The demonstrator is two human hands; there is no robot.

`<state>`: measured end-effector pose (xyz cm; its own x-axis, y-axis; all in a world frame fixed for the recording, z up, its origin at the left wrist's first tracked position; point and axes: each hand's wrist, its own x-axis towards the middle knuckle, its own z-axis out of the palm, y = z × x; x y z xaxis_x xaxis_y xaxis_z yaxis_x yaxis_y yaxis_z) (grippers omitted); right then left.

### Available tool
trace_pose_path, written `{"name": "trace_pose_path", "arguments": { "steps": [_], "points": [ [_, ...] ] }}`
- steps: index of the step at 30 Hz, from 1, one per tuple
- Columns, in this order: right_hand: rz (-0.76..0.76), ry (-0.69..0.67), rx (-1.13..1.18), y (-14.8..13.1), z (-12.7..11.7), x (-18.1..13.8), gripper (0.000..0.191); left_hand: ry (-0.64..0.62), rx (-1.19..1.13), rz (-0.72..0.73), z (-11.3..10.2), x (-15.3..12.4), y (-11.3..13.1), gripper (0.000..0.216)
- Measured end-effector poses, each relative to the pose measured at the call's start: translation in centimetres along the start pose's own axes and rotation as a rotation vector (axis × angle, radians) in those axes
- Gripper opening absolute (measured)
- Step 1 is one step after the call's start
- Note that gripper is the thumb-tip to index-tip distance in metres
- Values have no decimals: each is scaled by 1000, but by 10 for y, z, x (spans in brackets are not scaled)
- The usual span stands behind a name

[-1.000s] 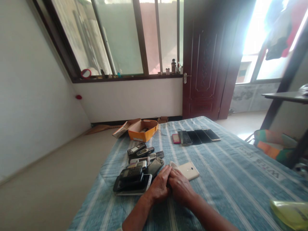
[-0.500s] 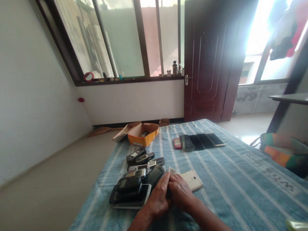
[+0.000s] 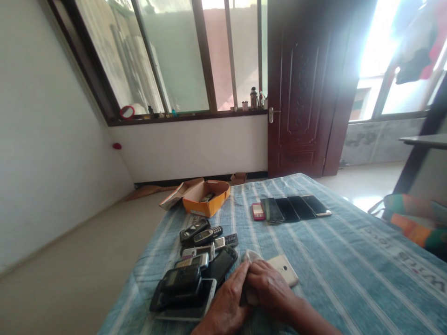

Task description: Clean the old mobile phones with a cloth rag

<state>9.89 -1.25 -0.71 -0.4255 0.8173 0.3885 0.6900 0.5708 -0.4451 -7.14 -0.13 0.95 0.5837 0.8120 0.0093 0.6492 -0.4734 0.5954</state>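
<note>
My right hand [image 3: 274,289] is curled over a white cloth [image 3: 250,256] and presses it onto a pale gold-white phone [image 3: 287,273] lying on the striped blue bedcover [image 3: 342,274]. The phone's near end is hidden under my hands. My left hand [image 3: 228,302] lies beside it with fingers stretched flat, touching the cloth and my right fingers. Just left of my left hand is a pile of several old dark phones [image 3: 195,270].
A row of several phones [image 3: 289,208] lies further back on the cover, a small pink one [image 3: 258,211] at its left end. An orange cardboard box [image 3: 206,195] sits at the far left corner. Behind are a window, a dark door [image 3: 300,88] and colourful bedding [image 3: 415,218] at right.
The view has tilted up, so my hands sit lower in the picture. Both hands stay on the pale phone, and more of the white cloth shows above my fingers.
</note>
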Motion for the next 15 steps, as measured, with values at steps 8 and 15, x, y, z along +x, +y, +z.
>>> {"name": "trace_pose_path", "arguments": {
  "steps": [8, 15],
  "points": [
    [148, 9, -83, 21, -28, -15, 17, -5, 31, 58, 6, -6, -8, 82],
    [190, 34, -63, 33, -33, -21, 19, 131, -112, 79, -44, -29, 21, 59]
  ]
}}
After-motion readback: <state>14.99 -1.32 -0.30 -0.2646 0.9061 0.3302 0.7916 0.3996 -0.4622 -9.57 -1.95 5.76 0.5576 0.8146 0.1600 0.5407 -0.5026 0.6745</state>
